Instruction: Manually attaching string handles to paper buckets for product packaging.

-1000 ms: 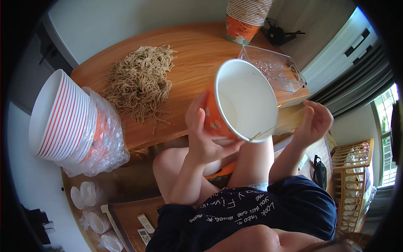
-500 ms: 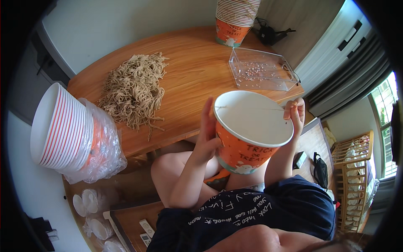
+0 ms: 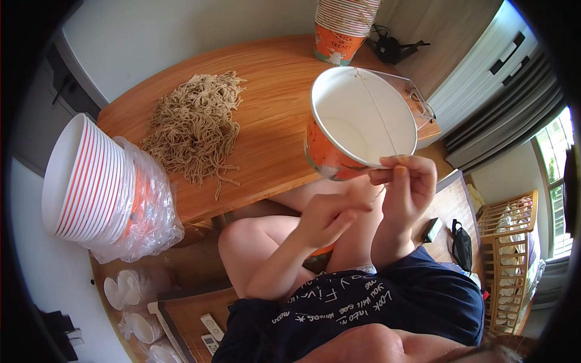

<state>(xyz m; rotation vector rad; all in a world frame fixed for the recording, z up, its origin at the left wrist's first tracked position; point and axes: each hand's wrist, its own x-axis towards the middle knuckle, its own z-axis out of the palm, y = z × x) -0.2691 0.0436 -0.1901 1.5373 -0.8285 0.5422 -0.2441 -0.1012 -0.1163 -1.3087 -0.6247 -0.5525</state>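
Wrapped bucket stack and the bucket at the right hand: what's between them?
In the head view, a tan string pile, then wooden tabletop before the bucket.

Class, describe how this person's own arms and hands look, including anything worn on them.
The left hand and right hand are bare, with no glove, watch or bracelet visible. Both forearms are uncovered below the short sleeves of a navy shirt with white lettering.

Daylight from window [image 3: 555,138] beyond right edge of counter [image 3: 275,91]; panes glare. Fisheye bends edges, corners black.
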